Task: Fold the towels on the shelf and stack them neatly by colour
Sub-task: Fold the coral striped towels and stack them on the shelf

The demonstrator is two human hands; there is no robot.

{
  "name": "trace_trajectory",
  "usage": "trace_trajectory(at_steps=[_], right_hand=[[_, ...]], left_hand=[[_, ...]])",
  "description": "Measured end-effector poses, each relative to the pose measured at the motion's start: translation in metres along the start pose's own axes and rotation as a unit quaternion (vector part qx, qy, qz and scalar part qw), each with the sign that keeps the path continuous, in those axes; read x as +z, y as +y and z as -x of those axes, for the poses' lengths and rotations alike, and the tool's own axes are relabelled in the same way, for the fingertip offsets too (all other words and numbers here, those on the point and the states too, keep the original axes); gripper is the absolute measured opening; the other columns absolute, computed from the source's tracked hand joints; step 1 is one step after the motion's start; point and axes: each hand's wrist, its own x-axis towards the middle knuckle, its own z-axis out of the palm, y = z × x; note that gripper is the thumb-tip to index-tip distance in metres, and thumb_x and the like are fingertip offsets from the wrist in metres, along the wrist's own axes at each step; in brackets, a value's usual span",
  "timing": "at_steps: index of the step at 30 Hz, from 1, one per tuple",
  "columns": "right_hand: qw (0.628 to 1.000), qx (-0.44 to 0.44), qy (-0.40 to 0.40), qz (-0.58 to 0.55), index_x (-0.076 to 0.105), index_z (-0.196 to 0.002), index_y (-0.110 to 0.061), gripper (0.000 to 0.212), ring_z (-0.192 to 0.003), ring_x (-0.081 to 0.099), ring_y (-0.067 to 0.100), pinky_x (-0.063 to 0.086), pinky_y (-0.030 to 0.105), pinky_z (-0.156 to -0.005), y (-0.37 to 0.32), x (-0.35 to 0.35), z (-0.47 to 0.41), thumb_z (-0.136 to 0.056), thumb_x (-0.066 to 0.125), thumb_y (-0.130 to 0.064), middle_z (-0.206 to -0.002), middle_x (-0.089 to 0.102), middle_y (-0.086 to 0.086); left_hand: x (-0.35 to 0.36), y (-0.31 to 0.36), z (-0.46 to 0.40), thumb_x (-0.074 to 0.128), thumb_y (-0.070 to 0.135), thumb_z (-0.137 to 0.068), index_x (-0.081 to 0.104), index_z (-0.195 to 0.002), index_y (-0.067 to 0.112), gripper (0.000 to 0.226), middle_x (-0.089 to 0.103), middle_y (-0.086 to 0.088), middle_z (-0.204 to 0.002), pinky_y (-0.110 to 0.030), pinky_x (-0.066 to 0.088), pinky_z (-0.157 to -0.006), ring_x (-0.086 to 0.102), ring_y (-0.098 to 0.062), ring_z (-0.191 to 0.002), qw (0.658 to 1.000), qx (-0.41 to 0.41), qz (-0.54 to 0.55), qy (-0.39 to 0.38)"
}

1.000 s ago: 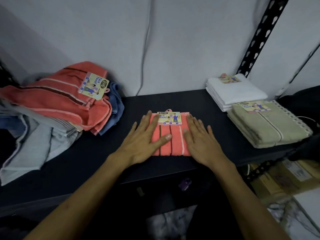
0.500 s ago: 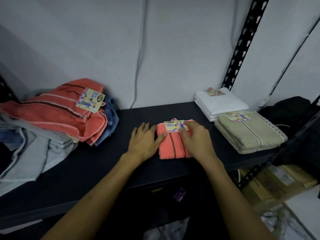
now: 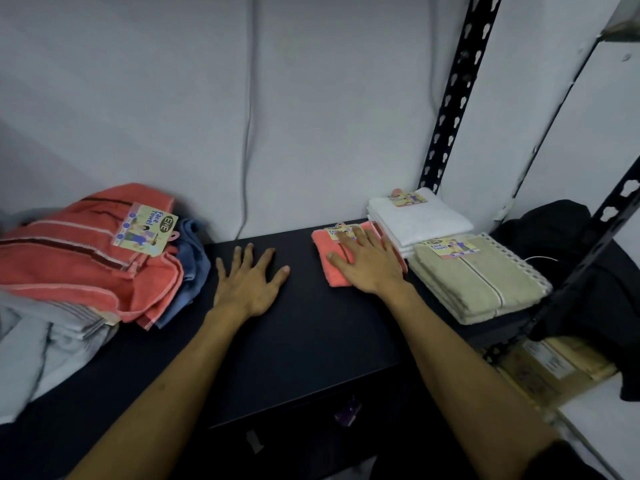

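Coral face towel (image 3: pixel 327 261), folded small, lies under your right hand (image 3: pixel 369 263) at about one o'clock on the dark shelf (image 3: pixel 311 341), its long axis running from you toward the wall, its right edge just beside the white stack (image 3: pixel 419 220) and the beige stack (image 3: pixel 478 282). Your right hand is flat on it, fingers straight and spread, pressing rather than gripping, fingertips over the paper label. Your left hand (image 3: pixel 247 278) rests open on bare shelf at about eleven o'clock, fingers splayed, holding nothing, well apart from the folded towel. The unfolded heap (image 3: pixel 86 265), coral on top with blue and grey beneath, sits at nine to ten o'clock, so your left hand is the nearer one for drawing the next piece; judged from this, the coral pile is only begun
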Motion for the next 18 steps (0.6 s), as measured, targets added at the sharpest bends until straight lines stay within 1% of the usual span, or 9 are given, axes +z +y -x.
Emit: trace_trajectory(at_steps=[5, 18], right_hand=[[1.000, -0.007, 0.015, -0.010, 0.022, -0.157, -0.039, 0.072, -0.155, 0.005, 0.022, 0.001, 0.049, -0.124, 0.008, 0.004, -0.023, -0.093, 0.022, -0.073, -0.168, 0.012, -0.001], [1.000, -0.017, 0.015, -0.012, 0.019, -0.157, -0.040, 0.072, -0.155, 0.004, 0.021, 0.000, 0.049, -0.124, 0.011, 0.009, -0.047, -0.093, 0.023, -0.073, -0.168, 0.011, -0.003]], left_hand=[[0.002, -0.001, -0.001, 0.017, 0.075, -0.095, 0.012, -0.160, 0.041, 0.073, -0.002, -0.001, -0.171, -0.055, -0.007, -0.124, -0.010, -0.022, -0.156, 1.000, -0.001, 0.006, 0.002], [0.002, -0.001, 0.000, 0.017, 0.073, -0.097, 0.010, -0.160, 0.040, 0.072, -0.002, 0.000, -0.171, -0.054, -0.007, -0.124, -0.010, -0.021, -0.156, 1.000, 0.003, 0.007, 0.003]])
